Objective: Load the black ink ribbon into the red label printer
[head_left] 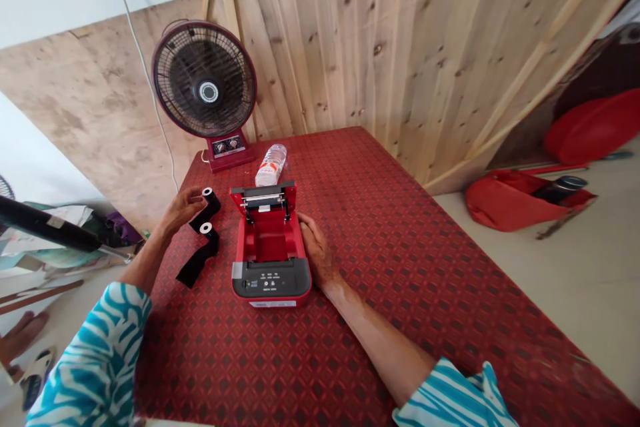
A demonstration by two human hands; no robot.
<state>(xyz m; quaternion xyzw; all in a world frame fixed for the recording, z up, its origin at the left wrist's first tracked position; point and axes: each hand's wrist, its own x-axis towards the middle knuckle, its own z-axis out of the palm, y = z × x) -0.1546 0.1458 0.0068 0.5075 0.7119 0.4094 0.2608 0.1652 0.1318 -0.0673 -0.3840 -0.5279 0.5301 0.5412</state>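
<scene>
As printer (270, 242) stretches lengthwise away, panel (273, 279) nearest | right fingers (308, 225) cup it | left fingers (193, 199) half-curled, roll (214, 201) hold unclear

A single view looks out from the wearer's head, facing forward and steeply down across a red-patterned table (400, 320). The left hand (185, 209) and right hand (316, 250) appear at close range, around the middle. The wide framing also takes in a fan (205, 80) and plank wall (380, 33) beyond, and floor (520, 247) to either side.
</scene>
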